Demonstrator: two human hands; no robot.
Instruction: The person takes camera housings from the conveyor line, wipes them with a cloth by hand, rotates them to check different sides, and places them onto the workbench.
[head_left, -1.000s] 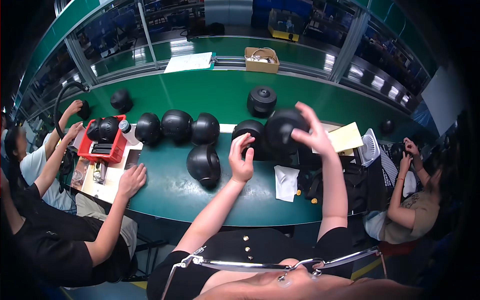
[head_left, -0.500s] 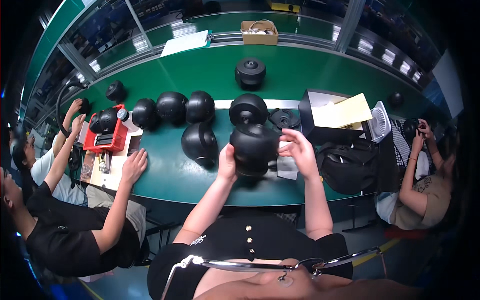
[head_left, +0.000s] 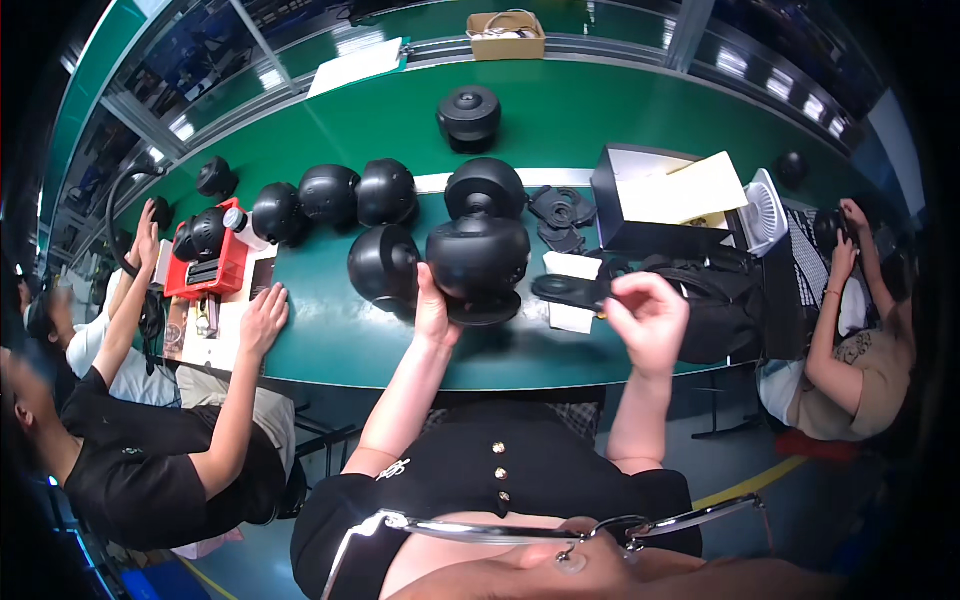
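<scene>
My left hand (head_left: 433, 308) grips a black dome (head_left: 478, 258) from its left side, thumb and fingers pressed against the shell, holding it upright just above the near edge of the green table (head_left: 330, 345). The dome's flat round base shows beneath it, at my wrist's level. My right hand (head_left: 648, 318) is off to the right, fingers pinched on a flat black plate (head_left: 570, 291) that sticks out leftward toward the dome without touching it. Under the plate lies a white paper (head_left: 572, 268).

Just left of the held dome sits another dome (head_left: 384, 264) on the table, and behind it one more (head_left: 485, 187). A row of domes (head_left: 330, 193) runs leftward toward a red tray (head_left: 214, 268). A black box (head_left: 640, 210) with a yellow sheet on top stands to the right, a white fan (head_left: 768, 212) beside it. A person on my left rests a hand (head_left: 263, 318) flat on the table; another person sits at my right.
</scene>
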